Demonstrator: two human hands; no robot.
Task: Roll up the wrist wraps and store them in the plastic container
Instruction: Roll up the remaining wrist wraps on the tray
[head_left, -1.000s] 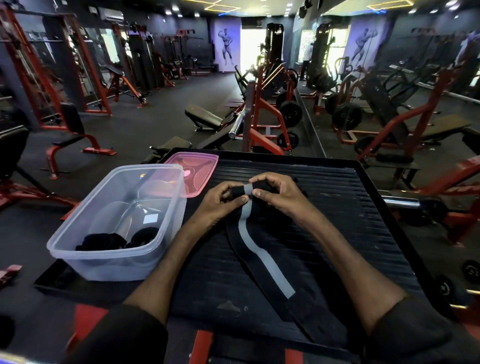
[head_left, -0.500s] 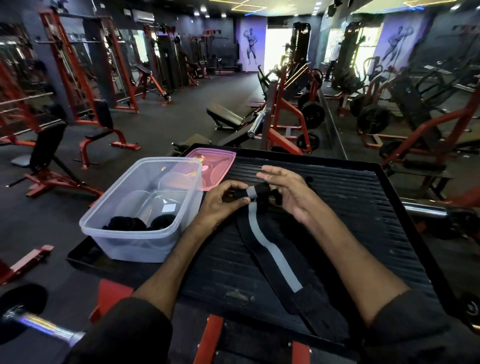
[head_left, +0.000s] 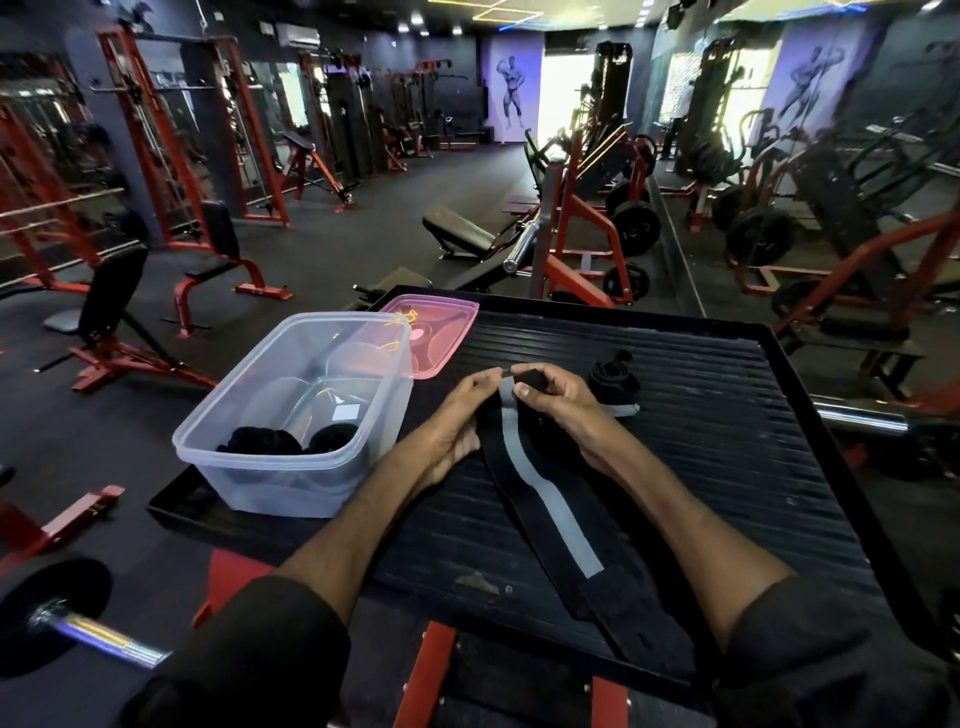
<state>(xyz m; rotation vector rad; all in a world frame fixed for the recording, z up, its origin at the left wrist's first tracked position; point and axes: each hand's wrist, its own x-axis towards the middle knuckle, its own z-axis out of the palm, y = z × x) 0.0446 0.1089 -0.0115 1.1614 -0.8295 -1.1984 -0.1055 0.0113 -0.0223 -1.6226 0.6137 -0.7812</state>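
**Q:** Item, and place against the container?

**A:** Wrist wrap, black with a grey stripe, flat on the table, just right of the container. Far end about level with the container's far wall. Tail trailing nearward past the container's near wall, almost to the table's near edge.

**Q:** Hands?

**A:** Left hand on the container side, right hand on the side away from it, both at the wrap's far end. Left fingers narrow, pinching the tip. Right fingers curled round the first fold, thumb on top. Roll judged barely begun.

**Q:** Direction for the roll?

**A:** Probably nearward along the stripe, away from the container's far wall. Long axis slanting slightly away from the container toward the tail. Both hands equally close to the fold, with the left better placed for a later drop into the container.

**Q:** Room and edges?

**A:** Bare ribbed table on the side away from the container, with the raised rim well apart.
- Second wrap, loosely coiled, just beyond the right hand and farther from the container. Snagging risk judged small.
- Pink lid at the container's far right corner. Touching or just behind: cannot tell.
- Container open, two rolled wraps at its near end, room left toward the far end.
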